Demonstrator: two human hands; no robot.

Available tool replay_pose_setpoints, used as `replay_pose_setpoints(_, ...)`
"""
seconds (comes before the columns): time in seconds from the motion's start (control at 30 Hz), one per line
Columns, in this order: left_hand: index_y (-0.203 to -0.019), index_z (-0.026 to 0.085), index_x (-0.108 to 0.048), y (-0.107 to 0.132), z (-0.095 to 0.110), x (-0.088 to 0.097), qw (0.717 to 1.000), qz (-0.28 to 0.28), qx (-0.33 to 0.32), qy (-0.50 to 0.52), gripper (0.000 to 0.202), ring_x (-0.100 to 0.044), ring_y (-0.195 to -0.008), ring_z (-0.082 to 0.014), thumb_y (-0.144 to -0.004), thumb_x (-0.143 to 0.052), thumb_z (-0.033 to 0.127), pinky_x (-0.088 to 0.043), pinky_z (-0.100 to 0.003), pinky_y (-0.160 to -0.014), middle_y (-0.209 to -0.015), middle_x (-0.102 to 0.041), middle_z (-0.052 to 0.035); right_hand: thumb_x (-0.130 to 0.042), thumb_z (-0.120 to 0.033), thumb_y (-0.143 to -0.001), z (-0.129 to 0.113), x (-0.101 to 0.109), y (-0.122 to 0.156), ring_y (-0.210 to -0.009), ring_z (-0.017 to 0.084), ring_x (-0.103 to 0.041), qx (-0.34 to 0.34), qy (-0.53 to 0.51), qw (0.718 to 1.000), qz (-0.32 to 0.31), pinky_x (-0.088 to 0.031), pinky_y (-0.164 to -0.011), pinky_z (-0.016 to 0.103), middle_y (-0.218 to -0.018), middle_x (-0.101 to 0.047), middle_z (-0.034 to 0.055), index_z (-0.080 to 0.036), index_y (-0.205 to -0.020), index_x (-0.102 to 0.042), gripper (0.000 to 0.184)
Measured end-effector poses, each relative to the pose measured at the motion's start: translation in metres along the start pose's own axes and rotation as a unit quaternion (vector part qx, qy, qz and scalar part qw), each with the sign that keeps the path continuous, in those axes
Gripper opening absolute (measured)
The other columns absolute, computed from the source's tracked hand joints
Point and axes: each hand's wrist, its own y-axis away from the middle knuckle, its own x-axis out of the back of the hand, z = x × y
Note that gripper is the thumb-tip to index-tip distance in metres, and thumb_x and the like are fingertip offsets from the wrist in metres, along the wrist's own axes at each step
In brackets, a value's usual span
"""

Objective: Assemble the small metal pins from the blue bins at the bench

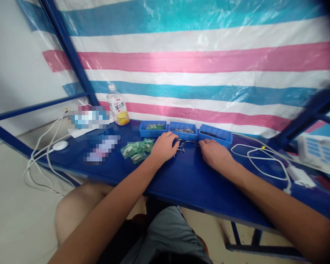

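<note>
My left hand [165,146] rests on the blue table [181,179] with fingers curled over a few small metal nails or screws [183,144] lying loose between both hands. My right hand [213,152] lies knuckles up just right of them, fingers bent; what it grips, if anything, is hidden. Behind the hands stand three small blue trays: the left tray [153,128] holds green pieces, the middle tray [182,130] metal screws, the right tray [215,134] dark parts. A heap of small green plastic bags [136,149] lies left of my left hand.
A bottle of tea [117,109] stands at the back left. White cables [260,161] and a charger [301,177] lie at the right, more white cables [44,154] hang off the left edge. A striped tarp [198,58] forms the back wall. Blue frame bars [68,47] rise at both sides.
</note>
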Motion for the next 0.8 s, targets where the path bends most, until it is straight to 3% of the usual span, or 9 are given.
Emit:
replay_pose_setpoints(0.17,-0.128,0.017,-0.070,0.003,0.001,-0.002,0.998,-0.022,0.025,-0.058,0.033,-0.063,-0.123,-0.0342,-0.104,-0.059,0.035,-0.049,-0.049,-0.108,-0.129,-0.071,-0.0156,-0.051,-0.010,-0.101,-0.007,0.001,0.000,-0.106,0.037,-0.067,0.023,0.001,1.000,0.003,-0.052,-0.083,0.043,-0.113,-0.073,0.0227,-0.012,-0.118,-0.069,0.025)
replay_pose_setpoints(0.47,-0.137,0.017,-0.068,0.004,0.008,0.000,0.994,-0.070,0.033,-0.078,0.039,-0.064,-0.127,-0.0317,-0.106,-0.056,0.038,-0.050,-0.047,-0.113,-0.136,-0.070,-0.0133,-0.050,-0.011,-0.103,-0.019,0.001,-0.009,-0.108,0.034,-0.061,0.072,-0.022,0.997,0.008,-0.044,-0.098,0.043,-0.115,-0.074,0.0183,-0.010,-0.126,-0.070,0.031)
replay_pose_setpoints(0.8,-0.130,0.015,-0.071,0.002,0.005,-0.004,0.997,-0.068,0.002,-0.043,0.035,-0.066,-0.125,-0.0308,-0.104,-0.058,0.035,-0.050,-0.045,-0.114,-0.130,-0.073,-0.0135,-0.052,-0.004,-0.100,-0.021,0.001,-0.017,-0.103,0.031,-0.061,0.135,-0.053,0.989,0.027,-0.045,-0.098,0.040,-0.108,-0.073,0.0157,-0.012,-0.110,-0.075,0.026)
